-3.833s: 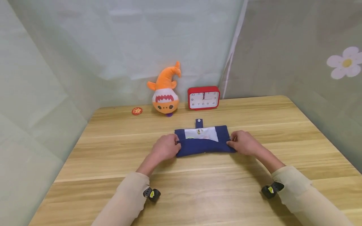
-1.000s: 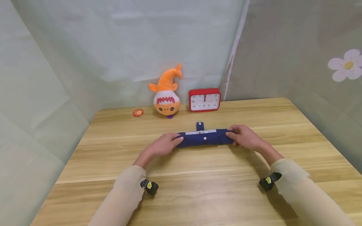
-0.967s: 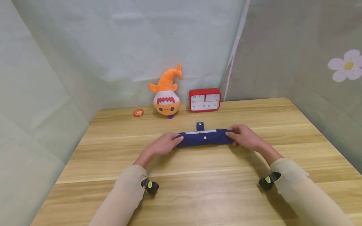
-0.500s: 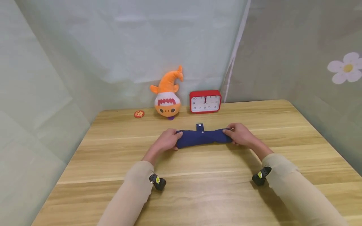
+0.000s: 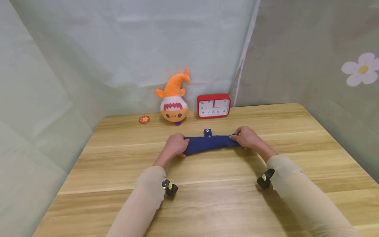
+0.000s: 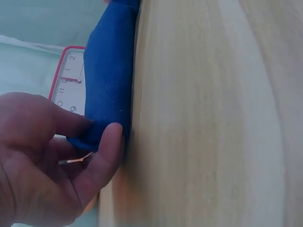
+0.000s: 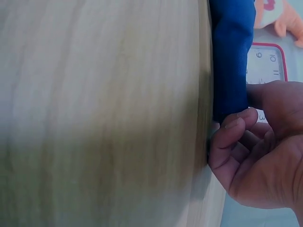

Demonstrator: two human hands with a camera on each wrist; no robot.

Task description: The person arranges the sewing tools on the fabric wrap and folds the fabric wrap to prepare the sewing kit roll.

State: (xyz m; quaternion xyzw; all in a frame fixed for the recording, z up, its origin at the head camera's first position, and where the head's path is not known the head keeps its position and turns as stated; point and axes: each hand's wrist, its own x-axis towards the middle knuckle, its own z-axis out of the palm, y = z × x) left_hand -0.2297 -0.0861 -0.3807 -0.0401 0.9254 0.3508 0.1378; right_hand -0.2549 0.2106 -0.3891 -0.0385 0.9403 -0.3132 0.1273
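Note:
A navy cloth roll with a short snap tab at its far side lies on the wooden table, stretched between my hands. My left hand pinches its left end between thumb and fingers. At the other end, my right hand pinches the cloth in the same way. From the left wrist, the cloth looks like a thick tube, the left thumb and fingers at its near end. In the right wrist view the right hand's fingertips curl against the end of the tube. The white patch is hidden inside.
Behind the cloth stand an orange shark plush and a red-framed clock. A flat red disc lies left of the plush. Fabric sheets hang behind the wooden table.
Both hands have rolled the cloth away from me into a narrower roll. The white patch and the snap on the roll's front have gone out of sight. The hands have moved slightly forward.

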